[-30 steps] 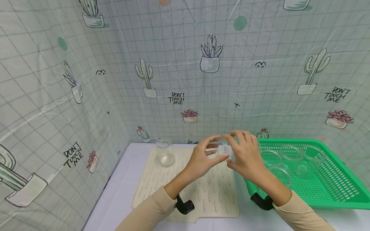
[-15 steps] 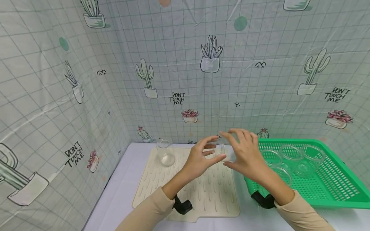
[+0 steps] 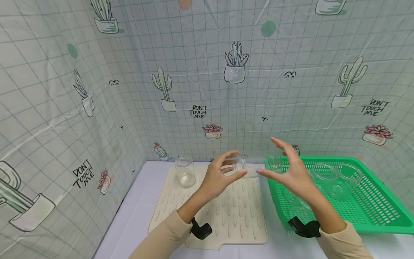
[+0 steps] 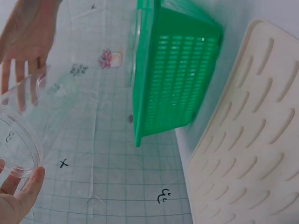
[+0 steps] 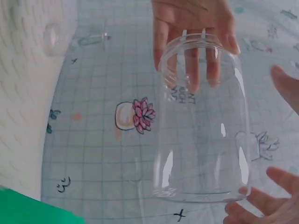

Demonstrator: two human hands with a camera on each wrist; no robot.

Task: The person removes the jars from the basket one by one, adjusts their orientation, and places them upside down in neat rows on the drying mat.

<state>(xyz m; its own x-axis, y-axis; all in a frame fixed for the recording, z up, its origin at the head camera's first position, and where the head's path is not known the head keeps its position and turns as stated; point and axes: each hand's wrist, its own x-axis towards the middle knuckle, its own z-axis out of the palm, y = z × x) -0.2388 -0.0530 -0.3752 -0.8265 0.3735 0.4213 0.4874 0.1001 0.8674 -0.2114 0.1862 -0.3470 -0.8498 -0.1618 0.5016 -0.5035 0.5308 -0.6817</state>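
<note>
My left hand (image 3: 215,178) grips a clear, see-through jar (image 5: 203,140) near its ridged mouth. The jar lies sideways in the air above the drying mat (image 3: 233,219), its mouth toward the left hand and its base toward the right. Around the base my right hand (image 3: 297,178) has thumb and fingers spread wide. In the right wrist view one fingertip comes close to the base; whether it touches, I cannot tell. Through the jar's wall nothing shows inside. A second clear jar (image 3: 185,176) stands upright on the mat's far left.
A green mesh basket (image 3: 381,229) on the right holds several clear jars (image 3: 325,172). The cream ridged mat lies on a white table (image 3: 129,219). A cactus-print cloth (image 3: 194,54) hangs behind and to the left.
The right hand has moved right and its fingers have spread wider, off the jar's mouth end. The left hand has shifted slightly left, still holding the jar.
</note>
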